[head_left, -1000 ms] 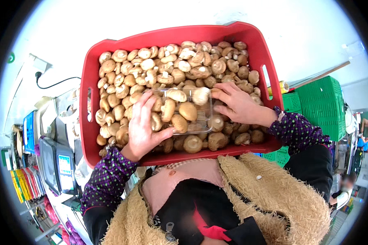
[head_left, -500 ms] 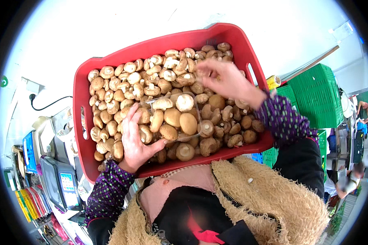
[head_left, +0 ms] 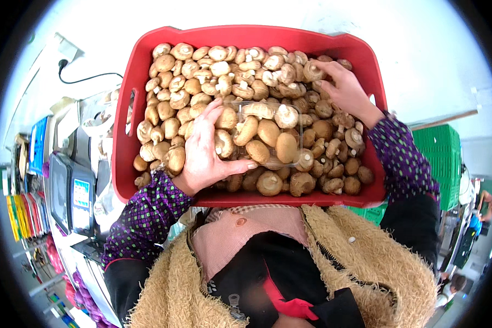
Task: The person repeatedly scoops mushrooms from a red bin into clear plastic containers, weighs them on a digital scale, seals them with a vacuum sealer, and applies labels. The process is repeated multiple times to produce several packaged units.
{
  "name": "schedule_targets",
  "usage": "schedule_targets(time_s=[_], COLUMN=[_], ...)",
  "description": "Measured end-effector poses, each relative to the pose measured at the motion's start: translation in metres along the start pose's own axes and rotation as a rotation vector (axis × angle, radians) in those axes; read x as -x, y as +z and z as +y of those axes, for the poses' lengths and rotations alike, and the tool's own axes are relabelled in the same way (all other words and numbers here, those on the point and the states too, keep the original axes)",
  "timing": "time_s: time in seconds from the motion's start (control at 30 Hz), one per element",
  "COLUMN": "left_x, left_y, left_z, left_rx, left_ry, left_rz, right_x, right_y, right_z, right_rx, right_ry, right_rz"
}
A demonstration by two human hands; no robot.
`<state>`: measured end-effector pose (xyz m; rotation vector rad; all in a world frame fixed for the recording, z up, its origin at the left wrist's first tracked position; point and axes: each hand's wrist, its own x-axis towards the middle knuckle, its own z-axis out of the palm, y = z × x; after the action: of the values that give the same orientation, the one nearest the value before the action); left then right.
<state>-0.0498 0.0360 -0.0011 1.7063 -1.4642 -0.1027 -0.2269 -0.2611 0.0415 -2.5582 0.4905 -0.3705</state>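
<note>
Red crate: the red plastic crate (head_left: 361, 65) sits right below my chest, heaped with brown mushrooms (head_left: 202, 76); it fills more of the view than half a second ago, and its rim now lies level rather than tilted.
Clear tray: a clear plastic tray (head_left: 290, 158) rests on the heap near the crate's near wall, holding a handful of larger mushrooms — it was hard to make out half a second ago and shows plainly now.
Left hand: my left hand (head_left: 205, 156) lies on the tray's left end, thumb stretched along its near edge, fingers (head_left: 213, 112) curled over the far side — gripping the tray. It has stayed on that spot since a second ago.
Right hand: my right hand (head_left: 344, 90) is up in the far right corner of the crate, well apart from the tray; a second ago it lay beside the tray. Its fingers (head_left: 325, 68) are bent down onto a mushroom by the rim; I cannot tell whether they have closed on it.
Sleeves: both wrists wear purple sleeves with green dots (head_left: 147, 213), under a shaggy tan vest (head_left: 366, 262).
Left side: a weighing scale with a screen (head_left: 74, 199) stands on the surface to my left, with a black cable (head_left: 87, 79) on the wall above it.
Right side: green crates (head_left: 443, 158) are stacked past my right arm.
</note>
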Motion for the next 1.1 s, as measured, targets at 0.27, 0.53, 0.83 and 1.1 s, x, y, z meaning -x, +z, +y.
schedule_targets(time_s=[0.27, 0.53, 0.83, 1.1], left_x=[0.004, 0.003, 0.004, 0.000], left_y=[-0.002, -0.001, 0.000, 0.000], left_z=[-0.004, -0.013, -0.011, -0.013], left_rx=[0.112, 0.077, -0.043, 0.036], left_ry=[-0.020, 0.120, 0.055, 0.090], left_rz=[0.010, 0.053, -0.007, 0.012], right_x=[-0.023, -0.028, 0.035, 0.041], right_y=[0.027, 0.051, 0.066, 0.098], right_z=[-0.129, -0.127, -0.186, -0.182], right_rx=[-0.545, -0.420, 0.009, -0.030], right_ry=[-0.027, -0.126, -1.087, -1.041], right_rz=[-0.664, -0.654, -0.104, -0.102])
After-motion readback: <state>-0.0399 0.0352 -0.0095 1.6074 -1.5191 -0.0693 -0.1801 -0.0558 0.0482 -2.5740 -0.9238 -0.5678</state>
